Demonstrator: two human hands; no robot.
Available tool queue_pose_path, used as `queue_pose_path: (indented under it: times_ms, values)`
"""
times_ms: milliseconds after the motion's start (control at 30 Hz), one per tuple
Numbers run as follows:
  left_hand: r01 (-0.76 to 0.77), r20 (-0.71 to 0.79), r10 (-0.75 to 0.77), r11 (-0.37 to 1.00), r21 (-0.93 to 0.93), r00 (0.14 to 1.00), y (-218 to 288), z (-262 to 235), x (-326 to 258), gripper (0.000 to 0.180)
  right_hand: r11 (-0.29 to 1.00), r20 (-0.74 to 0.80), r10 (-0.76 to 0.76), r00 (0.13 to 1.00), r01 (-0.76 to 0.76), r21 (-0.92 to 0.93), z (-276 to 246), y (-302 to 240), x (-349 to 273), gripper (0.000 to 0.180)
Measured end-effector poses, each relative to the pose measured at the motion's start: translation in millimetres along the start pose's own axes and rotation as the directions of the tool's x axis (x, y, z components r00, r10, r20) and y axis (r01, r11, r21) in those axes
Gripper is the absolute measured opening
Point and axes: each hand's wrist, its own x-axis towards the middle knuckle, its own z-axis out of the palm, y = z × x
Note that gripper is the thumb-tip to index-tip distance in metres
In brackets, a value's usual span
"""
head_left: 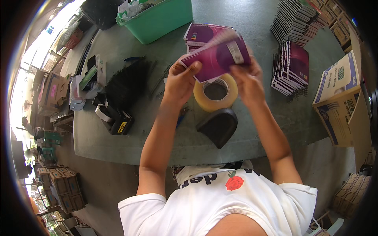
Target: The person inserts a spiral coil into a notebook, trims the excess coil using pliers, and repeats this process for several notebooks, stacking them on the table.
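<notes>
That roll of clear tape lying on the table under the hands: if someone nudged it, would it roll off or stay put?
The tape roll lies flat on its side on the table, so a push would probably slide it, not roll it. Stood on edge, its round shape would likely roll. It looks thick with tape, so probably fairly heavy for its size and stiff.

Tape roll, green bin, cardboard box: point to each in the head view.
tape roll [201,103], head view, left side of its ring
green bin [161,20], head view, its front wall
cardboard box [343,78], head view, its top flap
</notes>
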Motion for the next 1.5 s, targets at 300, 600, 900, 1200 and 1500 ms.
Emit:
queue_pose_path:
  times_ms: [300,600,900,1200,1500]
  values:
    - [0.03,0.034,-0.067,0.771,0.636,0.997,-39.7,-19.0,-18.6,0.036,0.074,0.573,-0.1,0.814,0.58,-0.811,12.6,5.0,1.5,0.011]
    - [-0.039,0.051,0.048,-0.217,0.975,0.998,-33.1,-97.0,-12.0,0.024,0.01,0.448,0.308,0.839,0.468,-0.884,38.4,14.2,11.1,0.012]
    - [-0.046,-0.026,0.355,0.193,0.98,0.935,-14.6,-49.9,-4.8,0.036,0.017,0.554,0.264,0.789,0.571,-0.821,55.2,27.5,12.7,0.009]
    - [-0.03,-0.12,0.304,0.445,0.895,0.945,24.5,-12.9,-49.2,0.018,0.063,0.458,0.355,0.815,0.468,-0.882,66.3,20.4,12.8,0.025]
    - [-0.046,0.007,0.424,0.08,0.996,0.906,11.4,-3.3,-53.1,0.018,0.199,0.573,0.247,0.782,0.537,-0.82,55.1,23.7,11.0,0.021]
